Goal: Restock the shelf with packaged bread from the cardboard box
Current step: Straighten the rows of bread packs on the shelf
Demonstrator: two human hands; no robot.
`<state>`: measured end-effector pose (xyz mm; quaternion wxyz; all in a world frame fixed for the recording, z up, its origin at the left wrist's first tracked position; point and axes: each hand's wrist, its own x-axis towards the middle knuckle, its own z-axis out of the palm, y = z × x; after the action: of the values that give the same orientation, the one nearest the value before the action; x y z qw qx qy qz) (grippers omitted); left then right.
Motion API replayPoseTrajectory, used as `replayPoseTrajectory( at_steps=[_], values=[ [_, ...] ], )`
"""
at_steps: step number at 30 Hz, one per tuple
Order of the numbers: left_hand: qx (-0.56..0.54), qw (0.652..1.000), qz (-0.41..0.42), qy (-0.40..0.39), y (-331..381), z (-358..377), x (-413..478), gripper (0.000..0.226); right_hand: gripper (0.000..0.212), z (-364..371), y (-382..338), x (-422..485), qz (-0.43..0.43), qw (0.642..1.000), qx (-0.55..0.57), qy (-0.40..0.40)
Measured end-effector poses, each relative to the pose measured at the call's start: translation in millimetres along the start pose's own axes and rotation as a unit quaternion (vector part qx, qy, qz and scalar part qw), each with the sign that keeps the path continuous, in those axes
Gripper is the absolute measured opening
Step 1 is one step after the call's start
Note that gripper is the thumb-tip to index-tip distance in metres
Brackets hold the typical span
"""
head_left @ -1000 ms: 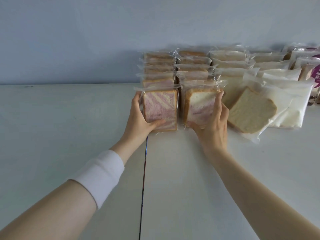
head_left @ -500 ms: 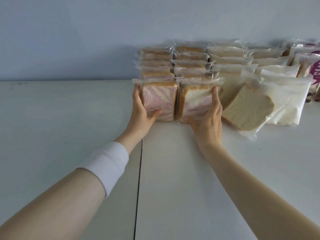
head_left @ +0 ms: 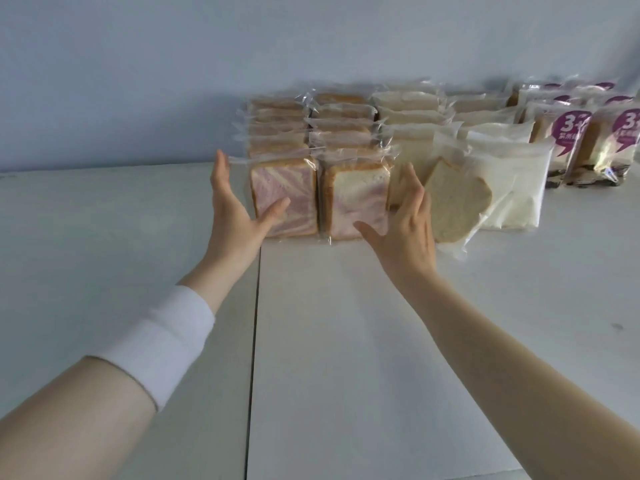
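Released since 0.5 s ago: left hand (head_left: 232,216) and right hand (head_left: 405,230) spread, clear of front swirl-bread packs (head_left: 284,199); packs upright on shelf (head_left: 346,341)

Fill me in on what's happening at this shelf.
A person is stocking packaged bread on a white shelf. The left hand and right hand are both open, flanking two pink-swirled bread packs standing upright at the front of their rows. Neither hand grips anything. A plain slice pack leans tilted to the right.
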<state>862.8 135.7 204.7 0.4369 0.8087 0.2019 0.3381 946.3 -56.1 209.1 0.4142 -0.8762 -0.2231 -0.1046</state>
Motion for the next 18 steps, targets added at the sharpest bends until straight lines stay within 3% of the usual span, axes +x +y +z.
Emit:
replayPoseTrajectory(
  at_steps=[2, 4, 7, 10, 13, 18],
  values=[
    [0.066, 0.992, 0.101, 0.044, 20.0, -8.0, -4.1, 0.086, 0.083, -21.6, 1.5, 1.4, -0.011, 0.999, -0.026, 0.028],
    [0.139, 0.953, 0.264, 0.057, 49.8, -10.5, -3.5, 0.067, 0.070, -44.7, 8.6, 7.9, -0.047, 0.994, -0.069, 0.070],
    [0.215, 0.891, 0.399, -0.038, 105.9, 9.8, 8.9, 0.048, 0.065, -81.1, 25.7, 25.1, -0.027, 0.987, -0.145, 0.058],
    [0.329, 0.825, 0.410, -0.206, 152.9, 62.6, 18.8, 0.048, 0.074, -112.9, 43.6, 39.0, 0.028, 0.983, -0.179, 0.012],
    [0.439, 0.763, 0.387, -0.276, 173.9, 119.7, 31.1, 0.058, 0.084, -134.3, 63.6, 45.0, 0.044, 0.986, -0.159, -0.003],
    [0.487, 0.741, 0.342, -0.311, 172.9, 166.2, 43.0, 0.075, 0.084, -139.3, 100.0, 40.1, 0.099, 0.990, -0.066, -0.082]
  ],
)
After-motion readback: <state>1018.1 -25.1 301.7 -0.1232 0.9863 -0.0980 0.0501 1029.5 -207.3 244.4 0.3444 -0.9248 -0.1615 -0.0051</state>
